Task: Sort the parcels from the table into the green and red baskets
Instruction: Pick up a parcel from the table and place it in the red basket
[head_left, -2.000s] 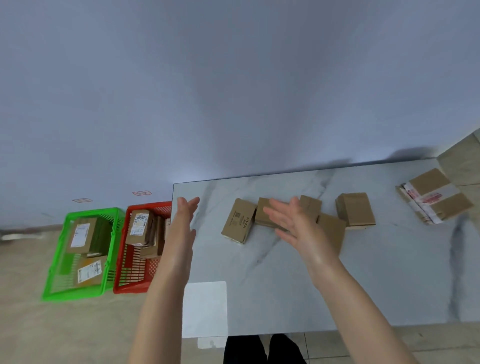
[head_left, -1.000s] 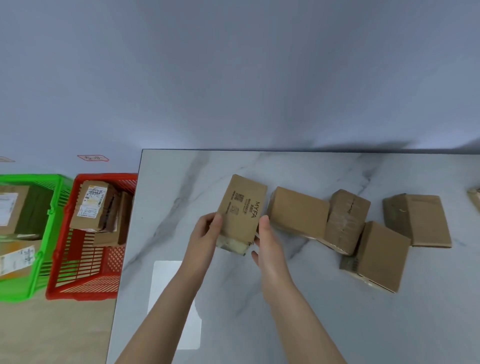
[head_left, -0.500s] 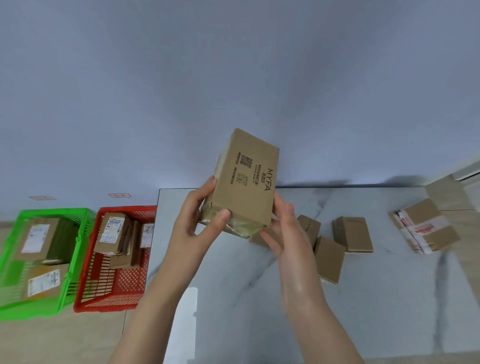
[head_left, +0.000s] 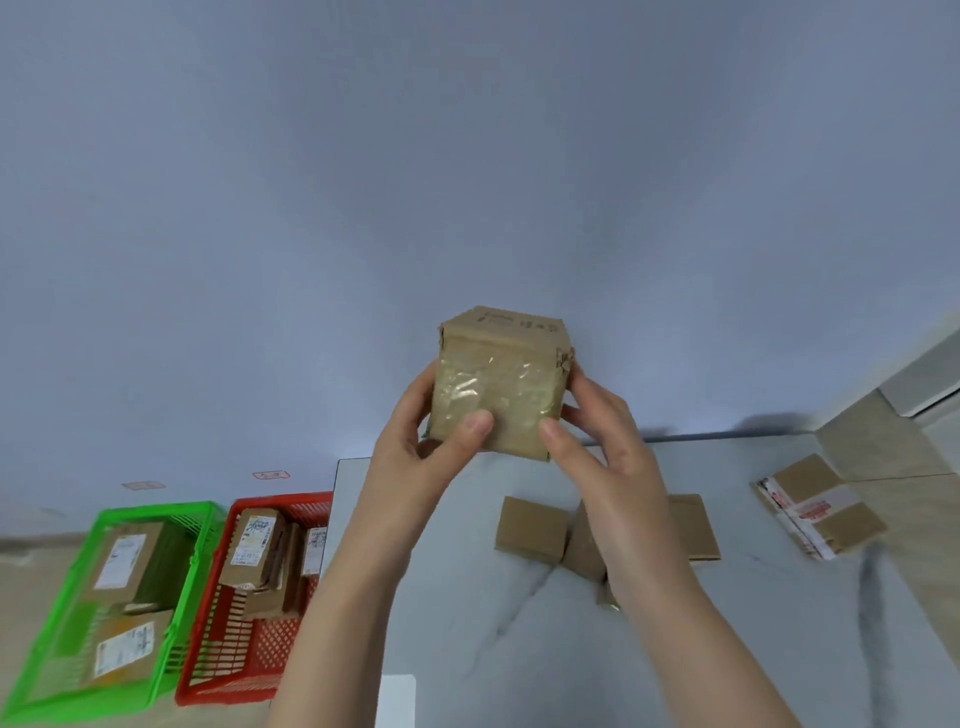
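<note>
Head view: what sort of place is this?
Probably a staged indoor parcel-sorting station, not a working depot: marble-look table against a bare wall, cardboard parcels loose on it, one taped parcel held up, green basket and red basket on the floor holding labelled parcels.

I hold a tape-wrapped cardboard parcel between my left hand and right hand above the table, where brown parcels lie; the green basket and red basket beside it hold labelled boxes
</note>
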